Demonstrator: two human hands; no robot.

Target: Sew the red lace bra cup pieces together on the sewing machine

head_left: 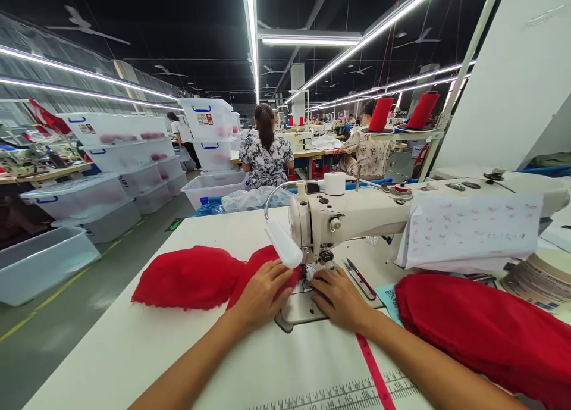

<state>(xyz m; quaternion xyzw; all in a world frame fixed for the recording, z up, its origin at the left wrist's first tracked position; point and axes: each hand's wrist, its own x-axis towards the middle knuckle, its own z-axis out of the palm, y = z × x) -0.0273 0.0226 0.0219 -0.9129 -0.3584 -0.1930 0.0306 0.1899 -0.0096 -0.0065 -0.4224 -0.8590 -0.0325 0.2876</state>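
A white sewing machine stands on the white table in front of me. Red fabric lies to the left of its needle and runs under the presser foot. My left hand rests flat on the red fabric beside the needle, fingers stretched forward. My right hand lies on the metal needle plate just right of the needle, fingers extended and pressed down on the fabric's edge.
A pile of red fabric lies at the right. Thread snips and a printed paper sit by the machine. Clear plastic bins line the aisle at the left. Other workers sit at tables behind.
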